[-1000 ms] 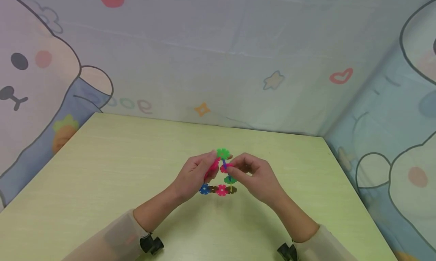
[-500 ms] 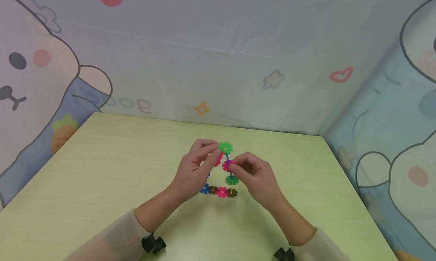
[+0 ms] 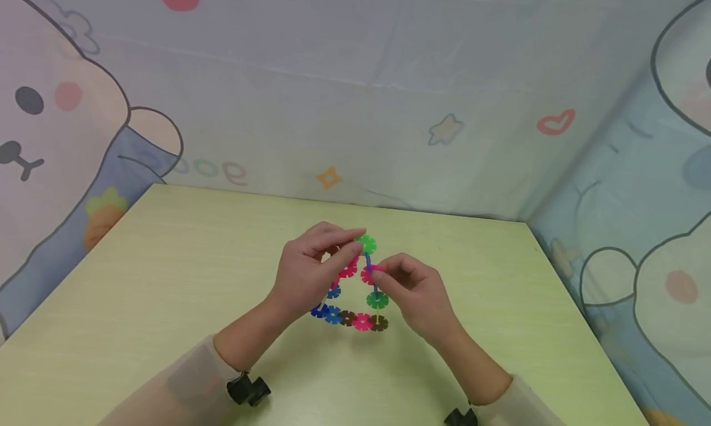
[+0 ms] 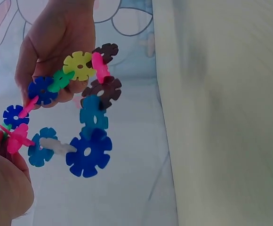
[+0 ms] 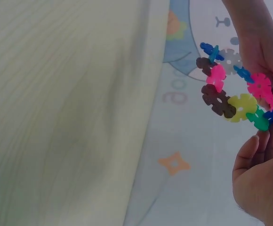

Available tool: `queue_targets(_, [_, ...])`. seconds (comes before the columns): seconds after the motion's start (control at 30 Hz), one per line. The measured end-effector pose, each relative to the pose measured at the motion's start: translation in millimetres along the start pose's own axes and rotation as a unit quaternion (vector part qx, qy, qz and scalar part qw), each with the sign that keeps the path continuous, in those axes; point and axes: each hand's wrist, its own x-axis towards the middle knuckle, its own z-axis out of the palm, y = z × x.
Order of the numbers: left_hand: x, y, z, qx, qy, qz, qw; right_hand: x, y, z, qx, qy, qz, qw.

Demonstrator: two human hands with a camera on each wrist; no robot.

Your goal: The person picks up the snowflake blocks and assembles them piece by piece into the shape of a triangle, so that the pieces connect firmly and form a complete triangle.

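Note:
A loop of interlocking flower-shaped plastic discs (image 3: 362, 321) is held above the table, in pink, brown, green and several blues. At its top is a light green disc (image 3: 368, 246), pinched at its left edge between the thumb and fingers of my left hand (image 3: 305, 271). My right hand (image 3: 419, 293) pinches a pink disc (image 3: 366, 275) on the loop's right side, beside an edge-on blue disc. The left wrist view also shows a yellow disc (image 4: 79, 66) and a white disc (image 4: 56, 146) in the chain. Fingers partly cover the upper discs.
The pale wooden table (image 3: 222, 241) spreads under both hands. Behind it hangs a cloth backdrop (image 3: 378, 105) with cartoon prints, which also covers the right side. Small black wrist cameras (image 3: 248, 390) sit at the sleeve cuffs.
My left hand has risen and shifted slightly left, its fingers extending over the top green disc. More of the loop's left side shows now, and its bottom row hangs a little lower. The right hand stays almost in place.

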Motion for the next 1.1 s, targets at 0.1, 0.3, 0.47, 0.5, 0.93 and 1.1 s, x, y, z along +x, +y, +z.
queue_targets(0.1, [0.3, 1.5, -0.6, 0.009, -0.001, 0.002, 1.0000, -1.1, -0.5, 1.0, 0.000, 0.003, -0.005, 1.0000])
queue_targets(0.3, [2.9, 3.4, -4.3, 0.013, -0.017, -0.002, 0.9998, -0.3, -0.3, -0.4, -0.002, 0.001, -0.009, 1.0000])
queue_targets(0.47, [4.2, 3.4, -8.0, 0.022, -0.045, -0.021, 0.9985, 1.1, 2.1, -3.1, -0.003, -0.003, 0.014, 0.9999])
queue_targets(0.5, [4.0, 3.4, -8.9, 0.022, -0.052, -0.025, 0.9981, 1.5, 3.1, -3.7, -0.005, -0.004, 0.020, 0.9998])
queue_targets(0.93, [-5.2, -16.2, -34.2, 0.039, -0.130, -0.137, 0.9812, 4.2, 6.8, -12.4, -0.001, 0.020, 0.049, 0.9986])
queue_targets(1.1, [-12.8, -24.2, -43.1, 0.041, -0.183, -0.167, 0.9680, 7.2, 6.7, -15.6, 0.004, 0.029, 0.054, 0.9981])
